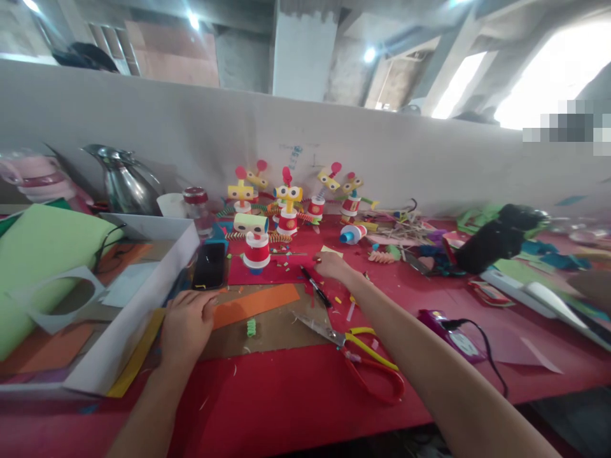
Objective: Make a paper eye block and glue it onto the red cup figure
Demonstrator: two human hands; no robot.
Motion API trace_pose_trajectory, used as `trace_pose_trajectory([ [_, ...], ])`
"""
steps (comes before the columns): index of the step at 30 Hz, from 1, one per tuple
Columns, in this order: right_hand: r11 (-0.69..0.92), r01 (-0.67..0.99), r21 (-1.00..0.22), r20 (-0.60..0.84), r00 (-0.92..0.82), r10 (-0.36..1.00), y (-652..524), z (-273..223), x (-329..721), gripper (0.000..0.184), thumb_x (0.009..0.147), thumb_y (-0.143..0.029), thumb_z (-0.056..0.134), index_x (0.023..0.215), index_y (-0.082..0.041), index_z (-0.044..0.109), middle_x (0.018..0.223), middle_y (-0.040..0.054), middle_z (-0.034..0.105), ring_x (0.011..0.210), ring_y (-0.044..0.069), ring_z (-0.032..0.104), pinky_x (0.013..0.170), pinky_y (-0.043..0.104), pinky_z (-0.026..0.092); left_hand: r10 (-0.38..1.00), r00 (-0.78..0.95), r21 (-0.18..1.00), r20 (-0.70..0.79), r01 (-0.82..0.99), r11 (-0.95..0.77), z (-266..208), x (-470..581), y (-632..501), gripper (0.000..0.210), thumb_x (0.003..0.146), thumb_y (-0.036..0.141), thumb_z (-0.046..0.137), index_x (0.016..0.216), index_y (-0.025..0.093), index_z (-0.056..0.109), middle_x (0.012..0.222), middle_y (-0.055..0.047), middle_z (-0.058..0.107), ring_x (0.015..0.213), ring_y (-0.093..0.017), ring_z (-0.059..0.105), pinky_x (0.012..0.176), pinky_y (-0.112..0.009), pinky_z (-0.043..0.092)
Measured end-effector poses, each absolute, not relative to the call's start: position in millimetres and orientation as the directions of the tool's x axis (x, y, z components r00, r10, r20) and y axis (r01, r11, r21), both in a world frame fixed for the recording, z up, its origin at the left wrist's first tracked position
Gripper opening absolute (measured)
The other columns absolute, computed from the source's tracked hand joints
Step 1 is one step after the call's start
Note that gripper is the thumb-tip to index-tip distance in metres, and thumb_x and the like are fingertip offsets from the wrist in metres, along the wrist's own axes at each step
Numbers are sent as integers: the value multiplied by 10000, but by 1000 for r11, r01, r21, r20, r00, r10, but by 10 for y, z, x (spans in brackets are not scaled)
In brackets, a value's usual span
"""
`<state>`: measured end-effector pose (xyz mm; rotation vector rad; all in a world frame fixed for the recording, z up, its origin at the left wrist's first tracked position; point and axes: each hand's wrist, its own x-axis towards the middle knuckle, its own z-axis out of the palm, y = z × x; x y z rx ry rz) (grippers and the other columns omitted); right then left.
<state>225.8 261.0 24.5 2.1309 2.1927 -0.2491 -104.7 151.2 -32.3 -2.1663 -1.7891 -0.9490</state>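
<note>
My left hand (pixel 188 324) rests by the white box, its fingers curled over the left end of an orange paper strip (pixel 260 304) on a brown board (pixel 281 332). My right hand (pixel 334 264) reaches forward over the red table, its fingers pressed together beside a small pale yellow paper piece (pixel 331 250); what they hold, if anything, is hidden. A black pen (pixel 316 286) lies just below that hand. Scissors (pixel 353 346) with yellow and red handles lie open nearer me. A green paper coil (pixel 251 327) sits below the strip. A paper-cup figure (pixel 256 249) stands ahead.
Several finished figures (pixel 287 213) stand against the white partition (pixel 214 127). One cup figure (pixel 353 235) lies on its side. A white box (pixel 138 305) with papers is at left, beside a phone (pixel 210 266). A purple device (pixel 451 334) with a cable lies right.
</note>
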Motion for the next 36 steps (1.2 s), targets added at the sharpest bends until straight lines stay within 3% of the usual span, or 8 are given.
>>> trace_pose_trajectory([
  [4,74,990,-119,-133,-90,987,2515,303,2166,324,939,-332,579,1221,-173,577,1223,92,609,1040,226,624,871,431,534,792,32,309,610,911,-274,-309,-1039,1499,237,868,194,502,981,176,709,928,-66,744,897,-255,611,850,-379,478],
  [8,190,969,-161,-76,-204,976,2115,474,2109,263,932,-283,528,1138,-174,650,1145,109,681,1080,244,622,874,327,471,765,-39,351,642,903,-248,-285,-1027,1480,246,850,179,516,1016,160,697,948,-85,737,911,-274,613,840,-404,494],
  [13,303,929,-214,-112,-331,937,1295,585,2312,218,899,-295,512,924,-226,717,852,44,735,802,196,675,674,256,438,674,-110,336,730,917,-214,-224,-1022,1435,314,862,171,516,1145,142,649,1009,-120,706,946,-285,605,845,-425,501],
  [18,269,920,-286,-22,-287,958,648,346,2702,293,930,-331,461,1023,-239,723,1015,82,731,921,243,675,793,332,494,575,12,252,818,892,-376,52,-681,1366,292,878,157,515,1127,163,667,1038,-116,685,976,-250,609,900,-403,489],
  [22,215,932,-290,47,-210,977,402,66,2828,358,928,-275,445,1221,-239,647,1250,95,655,1155,266,596,1004,426,451,778,372,266,507,791,-551,272,-35,1462,273,883,105,478,993,195,711,974,-55,719,931,-207,637,871,-348,502],
  [25,205,945,-254,58,-197,979,324,-77,2831,475,870,-161,457,1326,-224,571,1316,110,605,1212,275,555,1047,460,427,771,584,166,256,759,-630,312,504,1620,381,842,26,446,1071,200,696,1039,-69,705,984,-215,642,856,-341,508],
  [31,171,981,-88,107,-161,981,357,-294,2851,655,708,11,422,1307,-195,588,1252,141,646,1092,331,616,928,536,497,697,708,49,115,697,-716,208,1146,1862,275,837,48,470,919,153,710,975,-119,686,910,-235,673,744,-348,524],
  [36,293,948,-127,226,-260,939,416,-403,2833,716,584,48,413,1250,-136,604,1196,154,659,1116,296,609,989,459,493,673,733,-4,103,677,-736,195,1183,1894,277,888,65,416,1002,164,648,958,-111,689,897,-220,670,770,-352,506],
])
